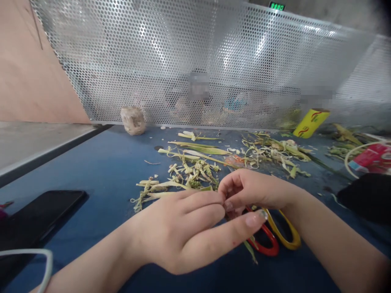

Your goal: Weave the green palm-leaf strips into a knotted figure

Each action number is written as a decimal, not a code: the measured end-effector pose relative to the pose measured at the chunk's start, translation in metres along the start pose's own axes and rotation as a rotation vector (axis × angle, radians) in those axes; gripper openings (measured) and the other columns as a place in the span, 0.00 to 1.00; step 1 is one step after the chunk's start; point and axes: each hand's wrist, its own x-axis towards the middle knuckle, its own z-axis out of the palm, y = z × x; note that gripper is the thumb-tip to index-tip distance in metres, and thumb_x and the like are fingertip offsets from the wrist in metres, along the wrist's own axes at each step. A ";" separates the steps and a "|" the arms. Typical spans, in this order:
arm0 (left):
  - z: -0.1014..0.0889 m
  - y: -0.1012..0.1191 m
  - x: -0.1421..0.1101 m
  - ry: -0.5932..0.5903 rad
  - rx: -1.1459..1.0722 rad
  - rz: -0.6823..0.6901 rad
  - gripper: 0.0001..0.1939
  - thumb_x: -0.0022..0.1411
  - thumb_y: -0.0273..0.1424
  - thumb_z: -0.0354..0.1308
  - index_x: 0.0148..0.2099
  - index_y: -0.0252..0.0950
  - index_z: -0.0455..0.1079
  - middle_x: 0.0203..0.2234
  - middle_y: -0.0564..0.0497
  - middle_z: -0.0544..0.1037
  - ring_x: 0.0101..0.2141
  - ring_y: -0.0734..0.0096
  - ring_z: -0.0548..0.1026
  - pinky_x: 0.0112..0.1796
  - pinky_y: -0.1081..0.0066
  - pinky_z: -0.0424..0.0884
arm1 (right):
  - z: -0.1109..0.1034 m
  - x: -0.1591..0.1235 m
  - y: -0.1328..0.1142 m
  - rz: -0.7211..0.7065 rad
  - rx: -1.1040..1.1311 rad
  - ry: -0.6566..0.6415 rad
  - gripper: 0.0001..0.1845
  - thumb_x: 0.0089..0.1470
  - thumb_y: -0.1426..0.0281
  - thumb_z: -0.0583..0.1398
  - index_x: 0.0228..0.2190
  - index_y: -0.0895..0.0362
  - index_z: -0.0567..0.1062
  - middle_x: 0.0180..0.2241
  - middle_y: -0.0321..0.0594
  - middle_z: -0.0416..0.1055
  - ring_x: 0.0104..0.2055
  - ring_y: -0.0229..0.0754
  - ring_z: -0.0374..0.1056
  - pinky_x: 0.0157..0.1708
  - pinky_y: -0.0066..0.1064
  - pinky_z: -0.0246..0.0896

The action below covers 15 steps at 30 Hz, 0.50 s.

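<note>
Your left hand and right hand meet, fingertips bunched, any grip hidden; plant strips just beyond, on the blue table, are likely light, pliable, tearable: pinch mid-length.

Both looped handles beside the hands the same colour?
No, the red handle lies next to a yellow handle.

Green sign high up: lettering too small to read. Yellow tube: red marks, nothing legible.
</note>
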 end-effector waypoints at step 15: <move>0.006 0.010 0.003 0.001 -0.067 0.043 0.15 0.56 0.31 0.54 0.47 0.43 0.66 0.22 0.54 0.73 0.35 0.70 0.74 0.36 0.71 0.74 | 0.001 -0.003 0.000 0.076 0.077 -0.178 0.06 0.40 0.76 0.63 0.26 0.61 0.72 0.19 0.32 0.72 0.21 0.34 0.70 0.26 0.25 0.67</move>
